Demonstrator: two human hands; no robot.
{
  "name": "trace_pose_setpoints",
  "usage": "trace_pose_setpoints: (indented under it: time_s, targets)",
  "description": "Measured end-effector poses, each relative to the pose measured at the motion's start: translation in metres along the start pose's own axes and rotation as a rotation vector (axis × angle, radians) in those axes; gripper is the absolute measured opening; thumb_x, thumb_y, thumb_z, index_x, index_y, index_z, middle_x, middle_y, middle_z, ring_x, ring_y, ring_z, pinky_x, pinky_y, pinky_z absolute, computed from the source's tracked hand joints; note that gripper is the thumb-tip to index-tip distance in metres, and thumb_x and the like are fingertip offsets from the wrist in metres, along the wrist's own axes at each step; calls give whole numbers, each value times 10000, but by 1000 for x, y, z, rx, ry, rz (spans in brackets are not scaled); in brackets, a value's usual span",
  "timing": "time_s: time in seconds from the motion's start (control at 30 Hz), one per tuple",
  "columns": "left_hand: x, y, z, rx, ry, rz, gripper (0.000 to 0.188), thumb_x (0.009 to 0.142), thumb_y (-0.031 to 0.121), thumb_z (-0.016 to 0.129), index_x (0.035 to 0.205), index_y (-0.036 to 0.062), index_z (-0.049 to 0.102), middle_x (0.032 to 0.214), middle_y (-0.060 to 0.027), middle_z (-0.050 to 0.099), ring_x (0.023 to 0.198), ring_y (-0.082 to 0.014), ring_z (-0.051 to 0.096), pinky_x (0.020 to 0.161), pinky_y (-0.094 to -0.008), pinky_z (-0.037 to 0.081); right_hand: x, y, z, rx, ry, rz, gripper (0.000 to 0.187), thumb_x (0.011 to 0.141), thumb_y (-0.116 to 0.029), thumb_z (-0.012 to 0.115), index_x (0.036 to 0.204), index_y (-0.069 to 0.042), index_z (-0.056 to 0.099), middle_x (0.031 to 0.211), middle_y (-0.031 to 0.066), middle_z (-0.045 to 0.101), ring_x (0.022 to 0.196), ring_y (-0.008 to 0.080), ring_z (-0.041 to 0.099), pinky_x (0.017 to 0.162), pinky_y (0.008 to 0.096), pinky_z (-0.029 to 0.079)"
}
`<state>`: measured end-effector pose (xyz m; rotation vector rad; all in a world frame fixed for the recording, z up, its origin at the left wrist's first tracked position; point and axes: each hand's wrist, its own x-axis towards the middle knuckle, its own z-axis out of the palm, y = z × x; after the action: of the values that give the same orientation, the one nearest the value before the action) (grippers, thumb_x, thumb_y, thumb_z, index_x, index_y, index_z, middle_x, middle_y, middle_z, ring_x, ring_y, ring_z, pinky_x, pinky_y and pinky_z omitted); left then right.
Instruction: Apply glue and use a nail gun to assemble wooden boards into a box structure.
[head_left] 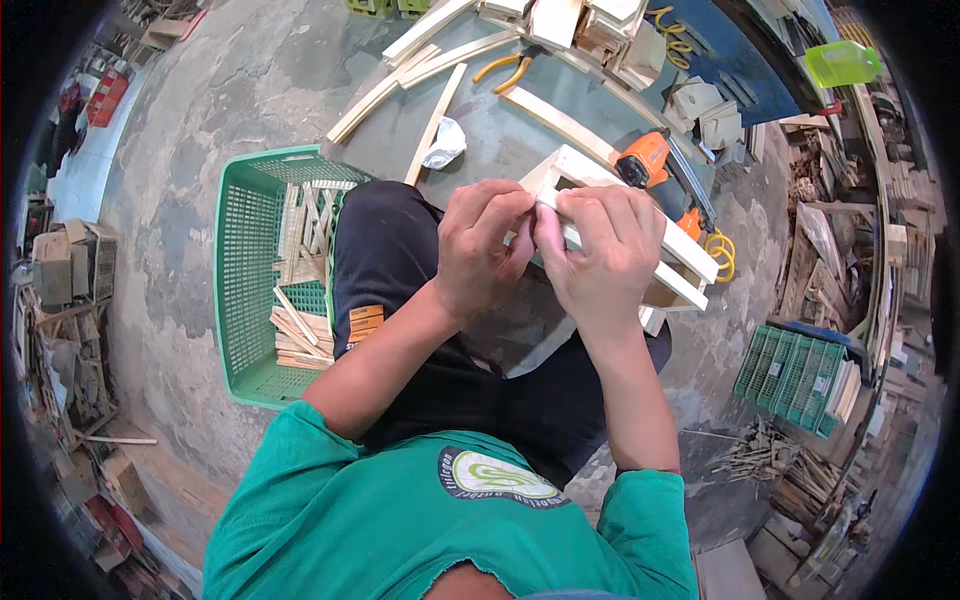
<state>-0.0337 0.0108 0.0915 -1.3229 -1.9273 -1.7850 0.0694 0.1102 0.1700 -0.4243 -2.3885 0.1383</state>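
A small frame of pale wooden slats (690,253) lies slanted in front of me, its near corner between my two hands. My right hand (607,250) is closed on that corner, the thumb pressing its end and the fingers curled over the slats. My left hand (480,240) is closed too, its fingertips pinched against the same corner beside the right thumb. My fingers hide whether anything small is held there. Just beyond the frame rests an orange-and-black nail gun (645,160) with a yellow coiled hose.
A green plastic basket (226,290) with wooden strips stands left of my leg. Ahead on the grey work surface are orange-handled pliers (510,72), a crumpled white wad (445,143), long strips (436,120) and stacked wood pieces (610,40). Green crates (790,375) stand at the right.
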Motion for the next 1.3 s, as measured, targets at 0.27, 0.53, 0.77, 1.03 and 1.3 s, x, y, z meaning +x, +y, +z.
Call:
trace_pose_setpoints:
  time_s: [0.27,0.53,0.77,1.03,1.3]
  targets:
    - [0,1,-1,-2,-6,-6,339,755,-54,791,1054,65,684,1022,-92,705,871,-285,653,788,-396,518,-1,-1,-2,8,-3,12,210,742,-120,867,902,-109,731,952,12,711,960,234,658,867,394,466]
    - [0,2,-3,0,-27,-19,314,795,-34,799,1065,67,674,1025,-90,697,864,-285,645,785,-393,512,-5,-3,-12,-1,-59,-12,258,740,-54,794,992,-96,756,1024,14,684,993,240,631,872,399,454]
    - [-1,9,-3,-28,-40,-90,281,817,33,805,1059,67,666,1029,-101,678,882,-288,639,793,-403,499,-10,-5,-16,-19,-112,44,339,734,-25,780,1066,-91,780,1007,20,617,987,242,598,876,402,434]
    - [7,19,3,-116,-37,-253,202,865,141,788,968,69,631,975,-85,641,862,-261,619,803,-390,432,-11,1,-17,57,-111,47,392,746,3,767,1127,-90,787,1006,32,636,982,246,620,891,399,450]
    - [13,28,4,-93,-33,-319,233,875,188,795,913,61,603,917,-77,606,838,-260,618,776,-399,426,-14,4,-15,130,-44,65,715,780,92,661,1482,-25,593,966,80,730,924,273,686,893,422,506]
